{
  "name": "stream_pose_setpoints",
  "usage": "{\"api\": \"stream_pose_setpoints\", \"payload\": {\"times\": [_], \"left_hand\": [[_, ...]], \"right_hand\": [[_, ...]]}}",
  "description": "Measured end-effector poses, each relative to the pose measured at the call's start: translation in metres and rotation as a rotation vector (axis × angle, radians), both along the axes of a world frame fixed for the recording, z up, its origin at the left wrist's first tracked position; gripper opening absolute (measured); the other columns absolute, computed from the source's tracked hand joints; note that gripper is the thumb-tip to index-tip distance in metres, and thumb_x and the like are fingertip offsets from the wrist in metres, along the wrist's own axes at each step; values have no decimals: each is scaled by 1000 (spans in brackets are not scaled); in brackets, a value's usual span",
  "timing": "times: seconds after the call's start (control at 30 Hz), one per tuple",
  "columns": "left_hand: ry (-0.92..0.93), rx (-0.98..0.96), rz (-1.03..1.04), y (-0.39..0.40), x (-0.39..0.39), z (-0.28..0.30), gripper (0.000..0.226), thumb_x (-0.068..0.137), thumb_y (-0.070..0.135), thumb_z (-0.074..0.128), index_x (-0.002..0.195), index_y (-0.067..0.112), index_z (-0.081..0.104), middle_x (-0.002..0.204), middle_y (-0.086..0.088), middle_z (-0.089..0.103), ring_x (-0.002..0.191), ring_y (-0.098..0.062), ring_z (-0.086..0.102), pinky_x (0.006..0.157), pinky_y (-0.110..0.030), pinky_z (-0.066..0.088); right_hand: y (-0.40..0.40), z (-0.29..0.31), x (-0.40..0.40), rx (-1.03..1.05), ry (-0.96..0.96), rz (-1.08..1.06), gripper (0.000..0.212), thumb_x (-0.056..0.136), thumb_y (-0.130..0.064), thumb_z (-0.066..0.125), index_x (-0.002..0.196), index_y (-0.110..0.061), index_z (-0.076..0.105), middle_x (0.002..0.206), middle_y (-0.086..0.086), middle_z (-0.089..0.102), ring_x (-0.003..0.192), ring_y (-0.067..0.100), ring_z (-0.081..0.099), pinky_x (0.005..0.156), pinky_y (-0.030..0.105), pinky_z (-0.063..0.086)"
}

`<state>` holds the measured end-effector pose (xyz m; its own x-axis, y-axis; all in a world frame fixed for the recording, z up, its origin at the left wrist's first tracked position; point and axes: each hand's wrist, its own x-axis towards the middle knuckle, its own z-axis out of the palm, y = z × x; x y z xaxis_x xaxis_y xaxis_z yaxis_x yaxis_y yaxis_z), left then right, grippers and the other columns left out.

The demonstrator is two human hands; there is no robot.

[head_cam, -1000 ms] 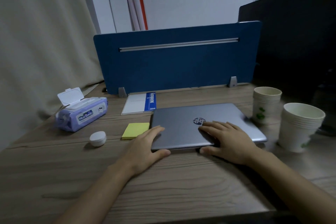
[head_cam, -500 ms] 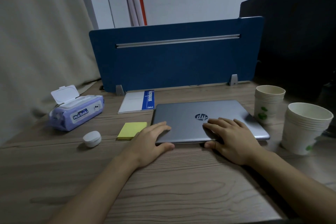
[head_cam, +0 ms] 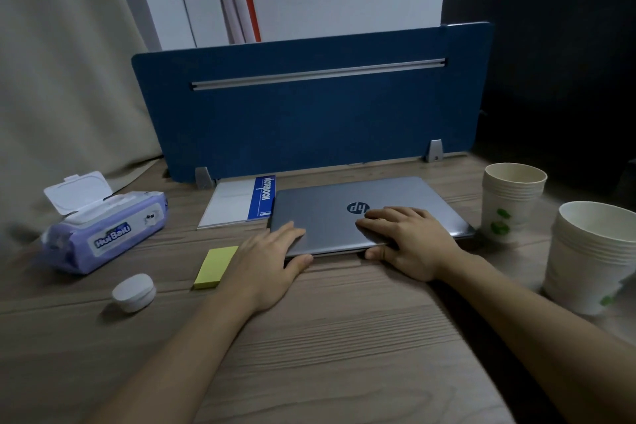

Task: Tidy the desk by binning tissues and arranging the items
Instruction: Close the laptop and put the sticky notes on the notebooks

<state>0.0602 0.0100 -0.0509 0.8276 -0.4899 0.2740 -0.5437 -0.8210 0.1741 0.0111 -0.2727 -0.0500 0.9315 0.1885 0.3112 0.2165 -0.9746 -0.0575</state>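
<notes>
A closed grey laptop [head_cam: 330, 213] lies flat on the wooden desk [head_cam: 344, 354], its back left corner against a white and blue notebook [head_cam: 234, 203]. My left hand [head_cam: 268, 262] rests on the laptop's front left corner, fingers flat on the lid and thumb along the front edge. My right hand [head_cam: 409, 244] lies flat on the lid near the logo, with its thumb at the front edge. A yellow sticky-note pad [head_cam: 215, 267] sits just left of my left hand. A purple wet-wipes pack [head_cam: 103, 227] with its lid flipped up stands at the far left.
A small white round case [head_cam: 133, 292] lies in front of the wipes pack. Two stacks of paper cups [head_cam: 509, 203] [head_cam: 592, 258] stand to the right of the laptop. A blue divider panel [head_cam: 309, 113] closes off the back of the desk, and a curtain hangs at the left.
The laptop has slid away from me toward the divider under both hands, and now it reaches the notebook's edge. The other items have not moved.
</notes>
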Motion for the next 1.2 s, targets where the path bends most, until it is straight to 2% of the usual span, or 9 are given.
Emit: {"api": "stream_pose_setpoints", "payload": {"times": [0.13,0.27,0.47,0.6,0.8,0.97,1.1,1.2], "left_hand": [[-39,55,60,-8,20,1,57,96,62,36,148,38,33,159,7,31,143,-24,33,115,-44,28],[-111,116,132,-22,37,3,53,98,54,36,148,35,33,158,4,34,142,-24,35,113,-44,31],[-124,152,205,-39,65,7,47,100,48,35,142,27,38,147,1,45,131,-22,45,102,-44,40],[-117,136,218,-45,82,5,46,100,49,37,141,28,40,149,1,44,130,-22,46,99,-45,40],[-115,113,217,-45,85,2,44,99,50,39,138,30,42,147,1,45,126,-25,51,94,-45,40],[-80,132,226,-45,82,6,50,100,51,34,145,30,34,157,1,34,131,-27,48,98,-47,42],[-108,137,207,-40,73,7,47,101,49,34,143,28,38,151,1,41,125,-27,52,94,-45,46],[-141,118,192,-29,62,7,49,99,48,40,144,28,39,151,2,42,128,-25,50,98,-44,43]], "right_hand": [[-2,-2,28,8,-5,-5,69,81,-77,27,142,-45,35,150,-14,41,137,16,36,108,41,28],[-2,-5,57,9,-17,-16,66,81,-73,26,141,-47,36,149,-13,42,137,17,36,109,42,28],[1,-6,95,10,-40,-29,49,88,-59,38,135,-47,37,147,-11,44,136,20,37,105,45,30],[0,-7,112,35,-28,-33,47,90,-50,45,136,-48,38,148,-12,42,137,20,35,105,45,28],[-3,-8,114,23,-34,-27,47,91,-48,44,138,-48,37,149,-12,41,137,20,35,106,45,29],[-1,-9,112,39,-37,-37,48,91,-48,45,139,-47,39,149,-13,41,137,19,35,107,44,28],[0,-7,106,90,-27,-48,46,93,-45,51,139,-41,45,149,-11,44,136,18,37,109,40,28],[2,-5,94,121,-32,-37,44,94,-38,53,138,-35,50,147,-6,47,134,20,41,109,38,30]]}}
